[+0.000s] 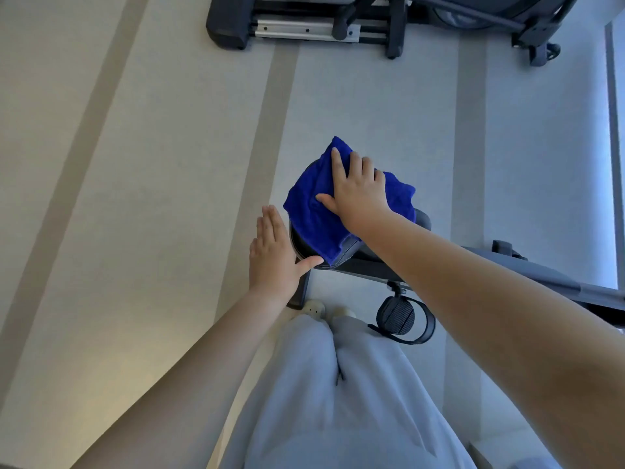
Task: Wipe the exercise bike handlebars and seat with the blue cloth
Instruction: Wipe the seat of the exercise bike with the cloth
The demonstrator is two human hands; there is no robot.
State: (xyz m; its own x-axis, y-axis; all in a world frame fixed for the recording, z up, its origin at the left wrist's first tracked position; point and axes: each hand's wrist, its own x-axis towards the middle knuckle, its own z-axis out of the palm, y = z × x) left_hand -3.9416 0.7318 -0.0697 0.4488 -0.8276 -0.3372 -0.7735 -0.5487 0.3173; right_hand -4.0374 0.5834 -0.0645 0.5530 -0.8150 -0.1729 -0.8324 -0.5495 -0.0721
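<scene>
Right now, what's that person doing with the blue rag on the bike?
A person is wiping the exercise bike's seat. The right hand presses flat on the blue cloth, which is spread over most of the seat. The left hand is open beside the seat, with its thumb touching the seat's edge. A pedal hangs lower down, near the person's feet. The handlebars are not in view.

The right hand (pixel 358 194) lies flat, fingers spread toward 11 o'clock. The left hand (pixel 274 252) is flat, fingers together toward 12, thumb toward 3.
</scene>
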